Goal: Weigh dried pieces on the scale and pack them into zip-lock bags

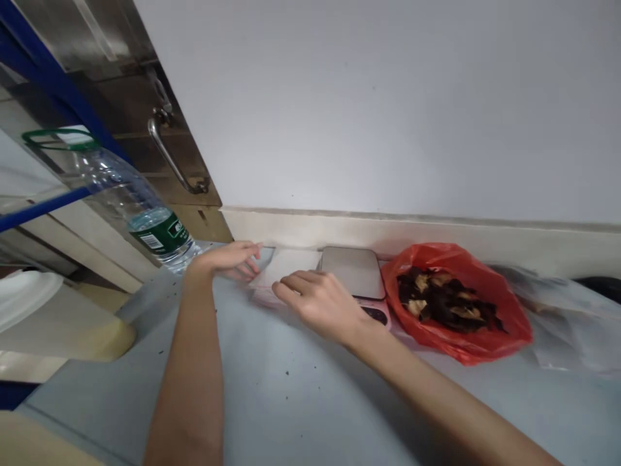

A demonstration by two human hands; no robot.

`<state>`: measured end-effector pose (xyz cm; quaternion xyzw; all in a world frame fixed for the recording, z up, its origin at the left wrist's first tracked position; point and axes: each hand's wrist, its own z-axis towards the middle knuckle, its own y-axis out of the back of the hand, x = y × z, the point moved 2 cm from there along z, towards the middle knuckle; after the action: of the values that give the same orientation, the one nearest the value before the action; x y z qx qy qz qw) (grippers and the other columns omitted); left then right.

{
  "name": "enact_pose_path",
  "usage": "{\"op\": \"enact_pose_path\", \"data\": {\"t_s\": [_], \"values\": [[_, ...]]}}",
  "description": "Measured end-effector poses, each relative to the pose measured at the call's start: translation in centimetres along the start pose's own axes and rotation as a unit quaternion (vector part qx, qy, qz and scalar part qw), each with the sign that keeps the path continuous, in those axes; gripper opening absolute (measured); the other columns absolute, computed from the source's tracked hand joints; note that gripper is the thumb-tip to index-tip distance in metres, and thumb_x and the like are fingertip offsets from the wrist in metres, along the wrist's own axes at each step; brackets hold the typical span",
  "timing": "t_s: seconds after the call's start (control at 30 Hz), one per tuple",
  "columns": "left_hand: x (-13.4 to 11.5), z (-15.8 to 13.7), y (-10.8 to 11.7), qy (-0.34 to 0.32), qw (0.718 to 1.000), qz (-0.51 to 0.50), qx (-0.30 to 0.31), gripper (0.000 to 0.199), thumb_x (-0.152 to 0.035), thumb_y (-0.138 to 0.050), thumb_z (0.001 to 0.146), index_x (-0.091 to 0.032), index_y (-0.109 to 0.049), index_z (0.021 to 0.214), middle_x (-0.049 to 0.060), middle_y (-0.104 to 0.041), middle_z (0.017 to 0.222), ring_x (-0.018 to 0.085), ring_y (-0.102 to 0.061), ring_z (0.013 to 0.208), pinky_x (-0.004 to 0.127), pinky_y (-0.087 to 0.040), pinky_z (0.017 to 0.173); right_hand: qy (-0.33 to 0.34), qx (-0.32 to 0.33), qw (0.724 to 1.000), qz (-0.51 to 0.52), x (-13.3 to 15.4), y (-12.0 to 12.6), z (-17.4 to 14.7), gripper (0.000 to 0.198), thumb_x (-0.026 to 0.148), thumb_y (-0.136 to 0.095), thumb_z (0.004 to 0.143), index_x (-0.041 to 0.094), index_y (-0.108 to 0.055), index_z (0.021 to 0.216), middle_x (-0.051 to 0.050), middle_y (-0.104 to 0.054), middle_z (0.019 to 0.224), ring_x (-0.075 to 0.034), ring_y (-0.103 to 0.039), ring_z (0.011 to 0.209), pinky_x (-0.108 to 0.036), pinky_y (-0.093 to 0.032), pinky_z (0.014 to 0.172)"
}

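Observation:
My left hand (235, 257) reaches out at the left end of a stack of thin whitish sheets or bags (291, 262), its fingers stretched and apart. Over the stack's near right side is my right hand (323, 304), with its fingers curled closed. Whatever it may hold is hidden and blurred. Just beyond that hand lies a pink kitchen scale (353, 272) with a bare metal plate and a dark display. A red plastic bag (504, 330), rolled open, stands right of the scale. Dark brown dried pieces (449, 301) with some pale bits fill it.
A large water bottle (158, 226) with a green handle stands at the left. Nearer is a translucent tub (58, 317) with a white lid. Clear plastic bags (572, 323) lie at the right. The white wall (388, 116) borders the grey table (272, 401), which has dark crumbs on it.

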<state>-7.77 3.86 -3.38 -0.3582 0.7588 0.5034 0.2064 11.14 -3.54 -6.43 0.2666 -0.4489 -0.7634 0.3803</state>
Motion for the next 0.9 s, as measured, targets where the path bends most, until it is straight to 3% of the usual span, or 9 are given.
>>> {"op": "enact_pose_path", "data": {"t_s": [0.1, 0.23, 0.33, 0.43, 0.6, 0.77, 0.9], "values": [[1.2, 0.3, -0.7, 0.015, 0.998, -0.005, 0.066, 0.043, -0.059, -0.079, 0.066, -0.022, -0.06, 0.076, 0.002, -0.067, 0.069, 0.024, -0.072, 0.072, 0.031, -0.057, 0.066, -0.015, 0.108, 0.992, 0.06, 1.0, -1.8, 0.3, 0.025, 0.006, -0.048, 0.099, 0.016, -0.07, 0.1, -0.009, -0.075, 0.09, -0.02, -0.068, 0.081, -0.03, -0.045, 0.066], [2.0, 1.6, -1.4, -0.009, 0.994, 0.032, 0.102, 0.047, -0.048, -0.088, 0.056, -0.023, -0.053, 0.074, -0.001, -0.064, 0.065, 0.021, -0.069, 0.066, 0.032, -0.058, 0.067, -0.08, 0.166, 0.976, 0.113, 1.1, -3.0, -0.4, 0.027, 0.003, -0.051, 0.095, 0.015, -0.071, 0.108, -0.011, -0.075, 0.098, -0.021, -0.069, 0.093, -0.029, -0.049, 0.072], [1.8, 2.8, -1.7, -0.054, 0.994, 0.068, 0.068, 0.043, -0.034, -0.085, 0.057, -0.023, -0.045, 0.068, -0.005, -0.056, 0.06, 0.018, -0.063, 0.062, 0.03, -0.055, 0.064, -0.111, 0.177, 0.967, 0.143, 1.0, -3.3, -0.8, 0.028, 0.004, -0.052, 0.095, 0.014, -0.072, 0.111, -0.013, -0.074, 0.108, -0.024, -0.067, 0.105, -0.031, -0.052, 0.082], [0.7, 3.5, -2.6, -0.128, 0.986, 0.106, 0.034, 0.031, -0.018, -0.077, 0.057, -0.023, -0.049, 0.068, -0.007, -0.052, 0.062, 0.017, -0.06, 0.068, 0.026, -0.049, 0.066, -0.144, 0.181, 0.961, 0.154, 0.8, -3.5, -1.0, 0.028, 0.008, -0.05, 0.097, 0.011, -0.074, 0.11, -0.014, -0.072, 0.108, -0.025, -0.067, 0.105, -0.035, -0.054, 0.087], [-0.8, 3.6, -5.2, -0.199, 0.964, 0.156, 0.076, 0.018, -0.018, -0.067, 0.065, -0.021, -0.065, 0.083, -0.003, -0.06, 0.075, 0.017, -0.059, 0.074, 0.024, -0.046, 0.067, -0.128, 0.131, 0.971, 0.156, 0.9, -3.6, -1.6, 0.027, 0.008, -0.053, 0.096, 0.012, -0.075, 0.111, -0.014, -0.073, 0.106, -0.026, -0.065, 0.105, -0.038, -0.054, 0.094], [-0.8, 3.5, -6.3, -0.201, 0.952, 0.216, 0.084, 0.06, -0.036, -0.074, 0.071, -0.023, -0.064, 0.128, 0.004, -0.065, 0.109, 0.021, -0.065, 0.088, 0.029, -0.051, 0.082, -0.097, 0.158, 0.979, 0.081, 1.5, -2.9, -2.1, 0.025, 0.004, -0.052, 0.095, 0.009, -0.075, 0.106, -0.015, -0.074, 0.104, -0.028, -0.066, 0.102, -0.04, -0.056, 0.09], [-1.3, 3.2, -6.7, -0.185, 0.942, 0.264, 0.095, 0.087, -0.049, -0.079, 0.068, -0.031, -0.051, 0.148, 0.01, -0.056, 0.139, 0.031, -0.062, 0.119, 0.037, -0.048, 0.103, -0.088, 0.2, 0.972, 0.09, 1.5, -1.9, -2.3, 0.028, 0.004, -0.053, 0.094, 0.006, -0.072, 0.113, -0.017, -0.074, 0.112, -0.03, -0.066, 0.111, -0.041, -0.056, 0.095]]}}
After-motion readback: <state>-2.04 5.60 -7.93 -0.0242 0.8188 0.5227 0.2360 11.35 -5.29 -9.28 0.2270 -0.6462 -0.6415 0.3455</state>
